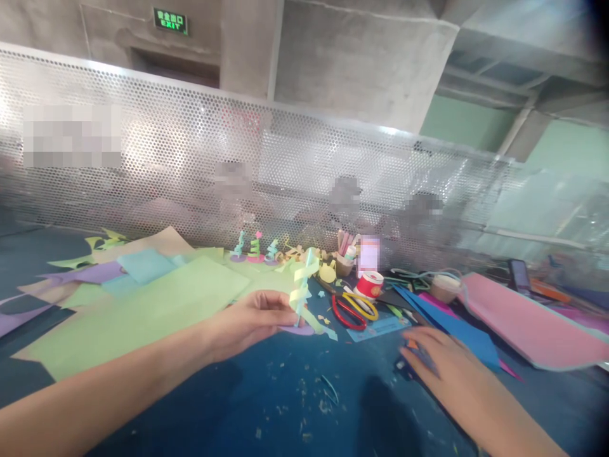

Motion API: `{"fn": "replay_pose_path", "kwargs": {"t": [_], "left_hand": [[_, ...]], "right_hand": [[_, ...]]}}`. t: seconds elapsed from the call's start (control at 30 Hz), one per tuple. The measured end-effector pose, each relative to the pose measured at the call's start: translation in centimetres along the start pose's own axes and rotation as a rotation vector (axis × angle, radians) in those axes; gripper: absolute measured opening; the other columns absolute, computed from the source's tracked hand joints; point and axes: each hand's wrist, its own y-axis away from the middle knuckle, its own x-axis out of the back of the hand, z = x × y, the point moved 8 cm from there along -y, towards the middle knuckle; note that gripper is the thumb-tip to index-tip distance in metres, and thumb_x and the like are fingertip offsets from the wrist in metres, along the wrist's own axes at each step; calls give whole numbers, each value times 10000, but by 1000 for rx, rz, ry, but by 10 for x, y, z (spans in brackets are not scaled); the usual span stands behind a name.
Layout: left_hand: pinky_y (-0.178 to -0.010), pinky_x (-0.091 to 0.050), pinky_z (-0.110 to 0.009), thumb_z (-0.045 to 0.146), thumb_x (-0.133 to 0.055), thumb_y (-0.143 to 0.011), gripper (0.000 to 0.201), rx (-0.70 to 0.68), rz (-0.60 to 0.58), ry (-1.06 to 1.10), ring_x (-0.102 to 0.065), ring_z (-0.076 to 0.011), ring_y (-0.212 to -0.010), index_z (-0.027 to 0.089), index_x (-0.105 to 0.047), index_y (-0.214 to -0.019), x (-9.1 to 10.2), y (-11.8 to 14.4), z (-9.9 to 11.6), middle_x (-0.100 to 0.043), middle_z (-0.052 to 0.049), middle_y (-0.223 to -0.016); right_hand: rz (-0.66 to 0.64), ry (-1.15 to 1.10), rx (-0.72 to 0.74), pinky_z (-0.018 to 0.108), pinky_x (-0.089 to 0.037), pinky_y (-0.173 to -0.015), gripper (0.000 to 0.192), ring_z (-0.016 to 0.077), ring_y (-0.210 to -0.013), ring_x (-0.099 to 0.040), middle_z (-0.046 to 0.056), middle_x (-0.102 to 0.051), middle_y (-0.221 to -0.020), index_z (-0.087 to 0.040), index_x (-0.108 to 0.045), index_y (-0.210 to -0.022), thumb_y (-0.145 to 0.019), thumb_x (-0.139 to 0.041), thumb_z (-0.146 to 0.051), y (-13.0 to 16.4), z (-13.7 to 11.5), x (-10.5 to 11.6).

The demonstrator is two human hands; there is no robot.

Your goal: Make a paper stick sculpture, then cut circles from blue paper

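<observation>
A small paper figure (303, 289) is held upright near the middle of the frame, just above the worktop (285, 393). It is built from curled pale yellow-green and light blue strips stacked on a thin stem, with a lilac disc at its base. The grip of the left hand (250, 320) is closed on the lower part of the figure, fingertips pinched at the stem. To the lower right, the right hand (440, 362) is laid flat with fingers spread on a blue paper sheet (451, 327), the grip open and pressing rather than clasping.

Just right of the figure, red and yellow scissors (353, 309) are seen lying on the dark blue worktop, with a red-and-white tape roll (370, 284) behind them. Three similar small paper figures (255, 249) are lined up further back. Large green sheets (143, 304) are spread across the left of the frame, and a pink sheet (528, 320) at the right. Paper scraps are scattered over the worktop in the lower centre.

A perforated metal screen (190, 152) is set along the back of the worktop; concrete walls and a green exit sign (170, 21) are seen at the upper left.
</observation>
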Motion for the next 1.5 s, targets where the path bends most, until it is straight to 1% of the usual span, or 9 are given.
{"fn": "replay_pose_path", "kwargs": {"t": [0.1, 0.2, 0.27, 0.37, 0.47, 0.67, 0.83, 1.3, 1.5], "left_hand": [[-887, -444, -297, 147, -670, -741, 139, 0, -20, 0, -647, -162, -875, 119, -671, -877, -6, 2, 2, -708, -70, -903], [-855, -459, -275, 144, -661, -752, 128, 8, -33, -6, -652, -149, -851, 117, -668, -877, -10, 4, 2, -711, -69, -889], [-838, -468, -278, 143, -665, -749, 136, 10, -37, -4, -655, -148, -833, 119, -665, -883, -10, 5, 1, -713, -67, -871], [-813, -478, -269, 129, -680, -732, 140, 4, -50, 5, -655, -135, -788, 120, -664, -871, -11, 6, 1, -710, -53, -841], [-790, -485, -254, 115, -689, -719, 139, -2, -55, 9, -653, -126, -764, 121, -664, -856, -12, 7, 3, -703, -39, -818], [-790, -479, -277, 97, -681, -718, 217, -15, -87, 32, -658, -148, -789, 143, -629, -923, -15, 6, 4, -689, -33, -823], [-776, -463, -285, 100, -699, -698, 292, 5, -63, 42, -652, -150, -768, 160, -590, -963, -11, 4, 0, -679, -35, -828], [-781, -480, -307, 126, -681, -724, 257, -6, -74, -5, -654, -162, -791, 160, -568, -952, -16, 6, 0, -656, -40, -862], [-800, -476, -320, 150, -691, -719, 259, -7, -46, -18, -652, -166, -799, 163, -563, -944, -15, 5, -4, -656, -38, -863]], "right_hand": [[-243, -419, -67, 370, -485, -875, 318, 198, -1020, -593, 56, -628, -1119, -248, -567, -1109, -852, -471, -410, -20, -63, -8], [-333, -771, -41, 326, -465, -915, 300, 166, -1051, -579, 56, -614, -1145, -230, -559, -1100, -845, -505, -379, -31, -114, -16], [-360, -896, -66, 309, -489, -867, 242, 157, -963, -617, 51, -651, -1040, -205, -587, -1022, -829, -532, -340, -35, -126, -24], [-361, -976, -106, 274, -508, -788, 166, 135, -832, -634, 19, -660, -879, -185, -601, -919, -798, -573, -294, -40, -126, -32], [-378, -997, -115, 251, -503, -755, 140, 123, -783, -627, 1, -648, -820, -185, -604, -885, -796, -578, -290, -42, -126, -34], [-403, -999, -143, 234, -484, -762, 159, 123, -809, -621, -7, -663, -846, -203, -624, -894, -804, -576, -325, -44, -126, -33], [-429, -1026, -144, 225, -480, -736, 138, 112, -782, -614, -19, -658, -809, -208, -634, -892, -795, -588, -295, -42, -127, -34], [-441, -1021, -130, 241, -478, -713, 115, 122, -756, -609, -10, -650, -773, -198, -631, -836, -787, -577, -287, -42, -132, -31], [-382, -1018, -149, 243, -473, -700, 139, 130, -750, -601, -12, -633, -762, -191, -614, -793, -753, -610, -324, -43, -129, -38]]}}
